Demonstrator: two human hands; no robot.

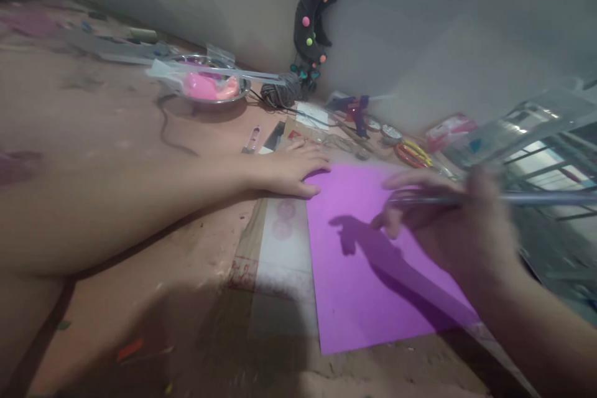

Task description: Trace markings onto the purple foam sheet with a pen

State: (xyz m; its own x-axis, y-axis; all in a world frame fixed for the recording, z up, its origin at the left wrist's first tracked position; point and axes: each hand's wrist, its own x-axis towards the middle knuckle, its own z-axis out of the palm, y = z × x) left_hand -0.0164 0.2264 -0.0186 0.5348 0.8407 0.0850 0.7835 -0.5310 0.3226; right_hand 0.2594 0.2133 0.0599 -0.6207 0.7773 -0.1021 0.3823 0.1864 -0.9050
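Note:
A bright purple sheet [354,298] of paper or foam lies on the work surface. My left hand [291,171] rests at its upper left corner, fingers stretched out and apart, with the thumb and fingertips at the edge. Over the right part of the sheet is my right hand [448,217], blurred by motion. Its fingers are closed on a long thin grey rod [545,198], whose exact kind is too smeared to tell. The hand casts a dark shadow across the sheet. Beneath the purple sheet, a white sheet [284,249] lies on brown cardboard [247,255].
Behind the hands are a metal bowl [224,98] with pink pieces, a ball of grey yarn [281,92], a glue gun [355,113] and scissors [414,154] with red and yellow handles. A black crescent decoration [310,18] hangs on the wall. Clear plastic [517,121] stands at right.

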